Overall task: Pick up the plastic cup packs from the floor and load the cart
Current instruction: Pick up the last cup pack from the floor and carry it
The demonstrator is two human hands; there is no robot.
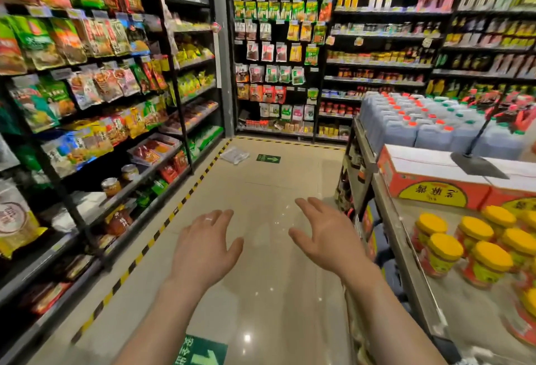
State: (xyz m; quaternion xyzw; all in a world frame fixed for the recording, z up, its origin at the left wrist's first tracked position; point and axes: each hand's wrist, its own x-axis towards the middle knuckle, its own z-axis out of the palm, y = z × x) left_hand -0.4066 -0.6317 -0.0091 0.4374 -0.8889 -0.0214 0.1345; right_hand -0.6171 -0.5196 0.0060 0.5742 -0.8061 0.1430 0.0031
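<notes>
Over the floor (261, 283), left hand (204, 244) and right hand (327, 234) spread empty, arrow sign (268, 158) ahead.

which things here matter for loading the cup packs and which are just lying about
For the job:
clear plastic pack on the floor, probably a cup pack
left hand and right hand, both empty, fingers spread

Just there:
snack bags
yellow-lidded jars
red cartons
blue jugs
green floor arrow

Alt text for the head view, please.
The left hand and right hand reach forward open and empty over a shop aisle floor. A clear plastic pack lies far ahead, beside the left shelves. Yellow-lidded jars stand at right.
</notes>
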